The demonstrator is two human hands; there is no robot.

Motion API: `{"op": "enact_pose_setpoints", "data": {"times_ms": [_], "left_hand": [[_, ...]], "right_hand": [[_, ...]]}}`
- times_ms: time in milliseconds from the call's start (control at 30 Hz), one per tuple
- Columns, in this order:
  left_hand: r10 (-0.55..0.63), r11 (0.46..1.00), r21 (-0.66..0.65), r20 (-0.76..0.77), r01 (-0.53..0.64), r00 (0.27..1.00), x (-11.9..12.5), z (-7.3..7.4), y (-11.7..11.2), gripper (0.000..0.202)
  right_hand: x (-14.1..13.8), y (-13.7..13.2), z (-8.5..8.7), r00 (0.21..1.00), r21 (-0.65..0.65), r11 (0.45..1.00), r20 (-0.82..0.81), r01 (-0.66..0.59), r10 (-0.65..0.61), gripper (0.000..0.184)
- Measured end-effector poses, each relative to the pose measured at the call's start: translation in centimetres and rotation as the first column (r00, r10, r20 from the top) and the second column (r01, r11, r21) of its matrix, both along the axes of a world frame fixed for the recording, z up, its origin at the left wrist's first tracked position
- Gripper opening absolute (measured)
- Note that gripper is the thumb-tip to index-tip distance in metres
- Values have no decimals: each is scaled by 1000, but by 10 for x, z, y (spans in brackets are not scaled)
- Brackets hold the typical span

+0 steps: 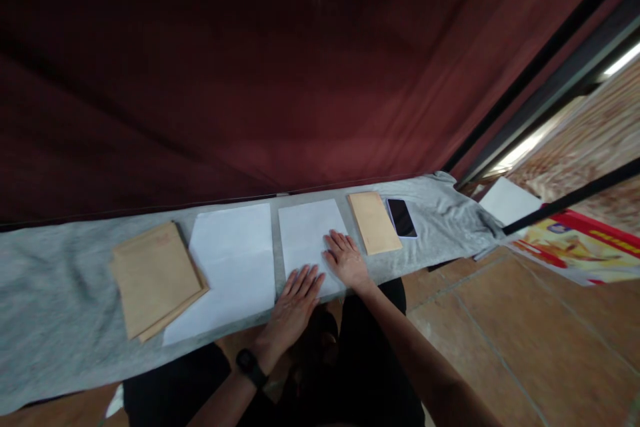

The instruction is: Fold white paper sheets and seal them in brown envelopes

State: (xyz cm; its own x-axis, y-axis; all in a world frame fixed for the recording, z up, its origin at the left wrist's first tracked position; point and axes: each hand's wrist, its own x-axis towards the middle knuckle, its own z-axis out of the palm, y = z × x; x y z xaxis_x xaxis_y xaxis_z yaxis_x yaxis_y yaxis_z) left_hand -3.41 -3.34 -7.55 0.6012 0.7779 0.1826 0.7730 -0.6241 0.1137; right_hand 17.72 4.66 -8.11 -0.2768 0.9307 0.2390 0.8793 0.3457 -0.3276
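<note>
A white sheet of paper lies on the grey cloth in front of me. My left hand rests flat on its near left edge, fingers stretched out. On its right side lies my right hand, palm down with the fingers extended. To the left are larger white sheets, partly covered by a stack of brown envelopes. Just right of my right hand sits another brown envelope or small stack, beside a phone with a dark screen.
Grey cloth covers the narrow table. A dark red curtain hangs behind it. At the right stand black bars, a red and yellow printed box or bag and a white sheet-like item. Tiled floor shows below.
</note>
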Motion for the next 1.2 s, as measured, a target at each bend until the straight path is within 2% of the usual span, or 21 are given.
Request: {"op": "enact_pose_setpoints", "data": {"times_ms": [233, 367, 467, 667, 767, 1033, 1200], "left_hand": [[-8, 999, 33, 8, 8, 1000, 4, 7, 3, 53], [7, 999, 41, -26, -6, 1000, 4, 11, 0, 68], [42, 999, 27, -18, -42, 999, 5, 12, 0, 74], [104, 994, -37, -11, -104, 995, 12, 11, 10, 69], [119, 992, -42, 0, -119, 993, 13, 9, 14, 66], [60, 998, -11, 117, -60, 991, 2, -4, 18, 55], [50, 999, -24, 183, -47, 982, 1, -11, 21, 56]], "right_hand": [[10, 8, -3, 989, 59, 998, -147, -26, 35, 42], [18, -3, -5, 981, 77, 996, -185, -39, 53, 43], [22, -18, -6, 987, 55, 996, -143, -67, 75, 41], [23, -41, -3, 994, 6, 994, -8, -113, 113, 44], [24, -43, -2, 994, 14, 995, 39, -102, 101, 44], [21, -40, -3, 986, 87, 991, 144, -97, 84, 45], [22, -36, -7, 974, 64, 992, 205, -108, 93, 47]]}}
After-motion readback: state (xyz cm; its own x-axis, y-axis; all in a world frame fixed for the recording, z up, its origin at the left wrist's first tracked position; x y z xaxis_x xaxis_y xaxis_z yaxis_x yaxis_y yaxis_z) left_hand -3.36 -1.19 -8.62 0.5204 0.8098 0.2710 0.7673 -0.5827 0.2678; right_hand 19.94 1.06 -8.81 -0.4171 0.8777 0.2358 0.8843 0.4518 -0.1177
